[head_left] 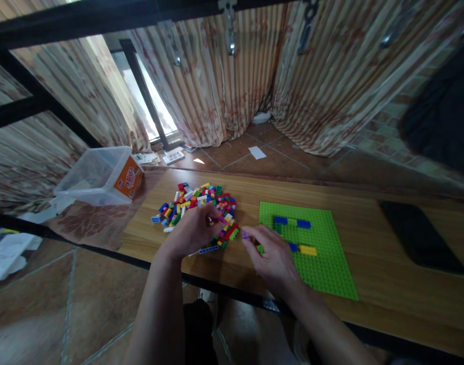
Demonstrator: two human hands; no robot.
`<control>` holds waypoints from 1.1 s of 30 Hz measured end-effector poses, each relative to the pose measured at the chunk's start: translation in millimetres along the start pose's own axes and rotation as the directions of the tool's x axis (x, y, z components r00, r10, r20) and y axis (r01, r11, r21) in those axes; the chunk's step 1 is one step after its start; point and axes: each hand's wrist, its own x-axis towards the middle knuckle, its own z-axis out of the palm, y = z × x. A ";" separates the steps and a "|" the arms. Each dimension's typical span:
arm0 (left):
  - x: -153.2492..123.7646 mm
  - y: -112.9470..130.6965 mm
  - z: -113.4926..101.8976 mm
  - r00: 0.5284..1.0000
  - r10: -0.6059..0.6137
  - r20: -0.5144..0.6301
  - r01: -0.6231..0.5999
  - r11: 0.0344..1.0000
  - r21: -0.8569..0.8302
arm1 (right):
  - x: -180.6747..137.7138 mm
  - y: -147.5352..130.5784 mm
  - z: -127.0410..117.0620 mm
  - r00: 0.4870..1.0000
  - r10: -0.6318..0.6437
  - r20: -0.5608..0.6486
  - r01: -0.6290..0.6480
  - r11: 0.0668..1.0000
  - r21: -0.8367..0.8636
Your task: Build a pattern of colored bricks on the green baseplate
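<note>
My left hand (197, 228) is over the right side of a pile of mixed toy bricks (179, 205), its fingers closed on a pink brick (223, 220). Between the thumb and forefinger of my right hand (270, 253) is a small purple brick (245, 235). That hand covers the lower left part of a green baseplate (323, 274). On the plate sit two blue bricks (303, 224) in the upper row, a dark green one (278, 228) below them, and a blue and a yellow brick (308, 250) in the lower row.
A dark flat tablet-like object (422, 235) lies at the right of the wooden table (372, 243). A clear plastic bin (95, 175) with an orange label stands beyond the left end. Papers (257, 152) lie on the tiled floor, and a dark metal bar (103, 25) crosses above.
</note>
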 end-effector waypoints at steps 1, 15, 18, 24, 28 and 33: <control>0.8 2.6 3.2 0.999 0.046 0.022 -0.045 0.998 -0.040 | 0.4 -1.1 -0.4 1.000 0.012 -0.006 -0.012 1.000 0.024; 13.9 40.9 57.8 0.977 0.193 0.090 -0.098 0.782 -0.615 | 1.3 11.1 -32.0 0.991 0.119 -0.068 -0.104 0.975 0.198; 16.7 48.5 71.8 0.983 0.173 0.062 -0.073 0.678 -0.731 | 0.6 17.4 -46.1 0.987 0.158 -0.025 -0.148 0.964 0.222; 15.8 63.3 96.1 0.985 0.104 0.136 0.074 0.461 -0.884 | -4.6 29.1 -61.5 0.970 0.241 -0.023 -0.226 0.935 0.272; 16.6 69.4 105.4 0.980 0.047 0.195 0.159 0.415 -0.896 | -8.5 32.9 -70.7 0.970 0.242 -0.005 -0.232 0.937 0.261; 21.3 72.1 105.0 0.980 0.008 0.200 0.174 0.461 -0.870 | -14.0 37.2 -82.5 0.979 0.193 0.063 -0.203 0.949 0.240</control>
